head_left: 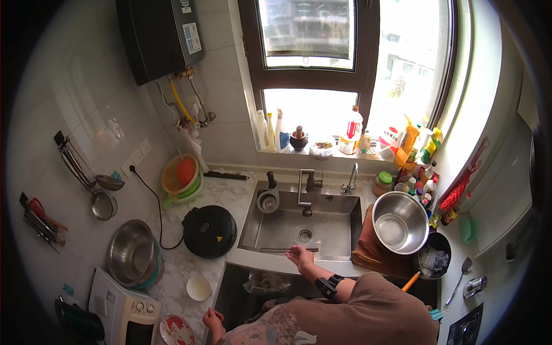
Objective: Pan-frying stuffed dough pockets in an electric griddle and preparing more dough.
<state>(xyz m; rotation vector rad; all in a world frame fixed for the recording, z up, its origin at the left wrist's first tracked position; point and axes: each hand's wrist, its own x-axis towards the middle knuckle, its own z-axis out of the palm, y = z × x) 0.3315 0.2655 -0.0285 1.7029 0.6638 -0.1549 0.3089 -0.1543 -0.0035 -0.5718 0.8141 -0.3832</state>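
My right hand [300,257] is at the front edge of the stainless steel sink [276,222], its fingers partly curled. Thin dark chopsticks [272,249] run along that edge beside the fingertips; whether I grip them is unclear. A black band with a device is strapped to my right forearm. My left hand [213,320], loosely curled, is at the counter's edge; no object shows in it. Near it are a white bowl [199,288] and a red-and-white patterned plate [177,330]. A faucet [307,194] and a small strainer basket [268,202] are at the sink.
A round black electric griddle [210,231] sits left of the sink. Metal basins [133,252] stand farther left, above a white appliance [125,302]. On the right, a steel basin [400,223] rests on wooden cutting boards [366,254], beside an orange-handled pan [434,254]. Below the sink is an open drawer.
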